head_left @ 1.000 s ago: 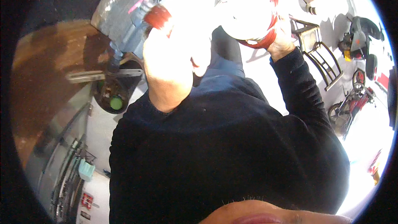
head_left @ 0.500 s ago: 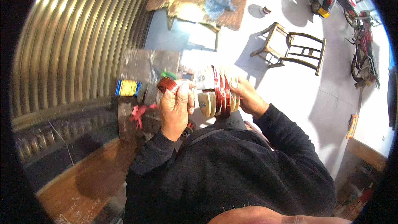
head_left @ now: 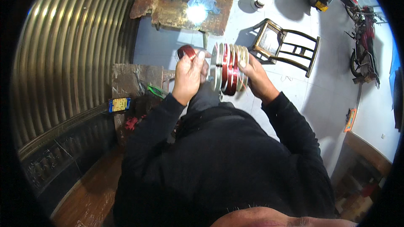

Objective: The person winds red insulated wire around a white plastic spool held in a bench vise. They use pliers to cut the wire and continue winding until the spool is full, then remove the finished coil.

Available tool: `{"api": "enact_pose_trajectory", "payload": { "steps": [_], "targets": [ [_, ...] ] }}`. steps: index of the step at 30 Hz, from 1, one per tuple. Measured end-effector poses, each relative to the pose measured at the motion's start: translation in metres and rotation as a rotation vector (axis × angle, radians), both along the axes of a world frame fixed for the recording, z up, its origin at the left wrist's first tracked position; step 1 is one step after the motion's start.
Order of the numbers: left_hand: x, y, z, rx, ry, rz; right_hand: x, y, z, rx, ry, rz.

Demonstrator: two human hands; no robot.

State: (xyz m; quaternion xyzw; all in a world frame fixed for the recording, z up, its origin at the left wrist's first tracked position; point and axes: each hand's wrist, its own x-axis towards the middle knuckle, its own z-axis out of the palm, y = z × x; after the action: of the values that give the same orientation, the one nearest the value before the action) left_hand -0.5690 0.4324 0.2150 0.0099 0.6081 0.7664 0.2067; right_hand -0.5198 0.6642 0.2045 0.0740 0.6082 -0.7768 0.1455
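Observation:
My left hand [head_left: 187, 77] is closed on a coil of reddish copper wire [head_left: 186, 51], held just left of a winding former. My right hand [head_left: 256, 75] grips the right end of that former [head_left: 229, 69], whose pale discs stand side by side with red wire wound between some of them. Below and left of the hands is a worn wooden surface [head_left: 125, 75] with green-handled pliers [head_left: 155, 91], a yellow-and-blue box [head_left: 118, 104] and a crumpled red item [head_left: 131, 122].
Ahead stands a battered workbench [head_left: 162, 6] with tools and blue plastic. A wooden chair [head_left: 299, 51] and a wire spool [head_left: 259, 1] are on the tiled floor. Motorbikes [head_left: 363, 52] line the right side; a ribbed metal shutter [head_left: 73, 50] runs along the left.
The glare of the earliest frame has gone and my view has shifted. Both hands, still holding the coil and former, sit higher in the picture than half a second ago.

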Motion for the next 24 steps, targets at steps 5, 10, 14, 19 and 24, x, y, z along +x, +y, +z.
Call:
{"api": "enact_pose_trajectory", "payload": {
  "steps": [5, 10, 14, 19, 24],
  "targets": [
    [-0.063, 0.017, -0.058, -0.073, -0.021, 0.035, -0.056, 0.015, -0.030, 0.092, -0.125, 0.010],
    [-0.143, 0.052, -0.121, -0.037, -0.104, 0.047, -0.129, 0.046, -0.071, 0.308, -0.249, -0.012],
    [-0.196, 0.064, -0.154, -0.183, -0.013, 0.035, -0.195, 0.063, -0.092, 0.226, -0.323, 0.067],
    [-0.253, 0.085, -0.202, -0.345, 0.060, 0.086, -0.280, 0.083, -0.099, 0.314, -0.325, 0.206],
    [-0.285, 0.120, -0.250, -0.404, -0.083, 0.215, -0.361, 0.124, -0.133, 0.349, -0.321, 0.395]
  ]
}}
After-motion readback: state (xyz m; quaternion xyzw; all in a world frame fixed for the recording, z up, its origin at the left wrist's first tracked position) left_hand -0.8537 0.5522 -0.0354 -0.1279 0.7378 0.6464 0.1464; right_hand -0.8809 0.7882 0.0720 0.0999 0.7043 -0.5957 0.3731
